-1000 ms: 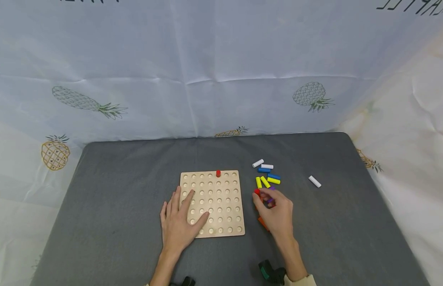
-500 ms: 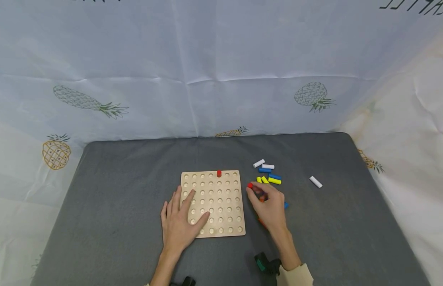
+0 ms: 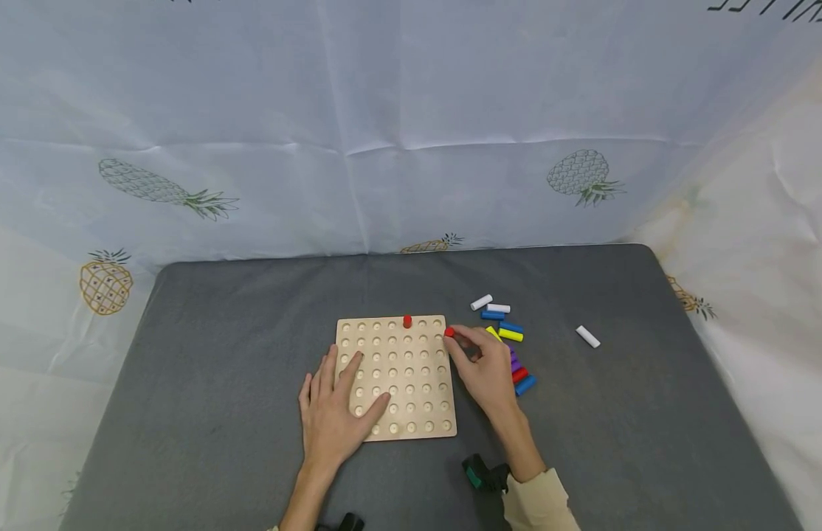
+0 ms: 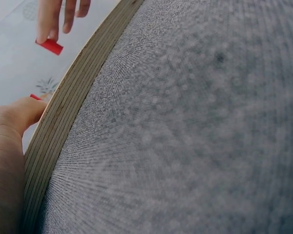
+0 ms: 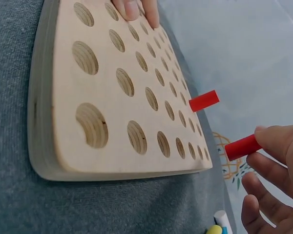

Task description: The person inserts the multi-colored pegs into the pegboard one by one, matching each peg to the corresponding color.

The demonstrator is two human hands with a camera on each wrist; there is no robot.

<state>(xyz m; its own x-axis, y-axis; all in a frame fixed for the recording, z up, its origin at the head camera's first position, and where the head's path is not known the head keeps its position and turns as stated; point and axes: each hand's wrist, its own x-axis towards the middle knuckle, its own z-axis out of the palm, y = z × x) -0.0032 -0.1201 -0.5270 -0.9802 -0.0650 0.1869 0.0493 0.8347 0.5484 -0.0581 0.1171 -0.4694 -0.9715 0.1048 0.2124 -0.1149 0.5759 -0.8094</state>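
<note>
A square wooden pegboard [image 3: 401, 383] with rows of round holes lies on the grey table. My left hand [image 3: 334, 413] rests spread over its left front part. One red peg [image 3: 407, 321] stands upright in a hole of the back row; the right wrist view shows this standing peg [image 5: 204, 101] too. Beside the board's back right corner, my right hand [image 3: 484, 369] pinches a second red peg [image 5: 242, 147] between thumb and index finger. The other fingers of that hand are loosely bent. In the left wrist view the pinched peg [image 4: 50, 47] shows above the board's edge.
Loose pegs lie right of the board: white pegs [image 3: 481, 302], blue pegs [image 3: 493, 315], a yellow peg [image 3: 510, 335], purple pegs [image 3: 514, 360] and a red one [image 3: 520, 375]. Farther right lies a lone white peg [image 3: 588, 337]. A patterned cloth [image 3: 384, 199] hangs behind the table.
My right hand has moved left and away from me with the red peg, from the loose pegs to the board's right edge. The left hand has stayed in place.
</note>
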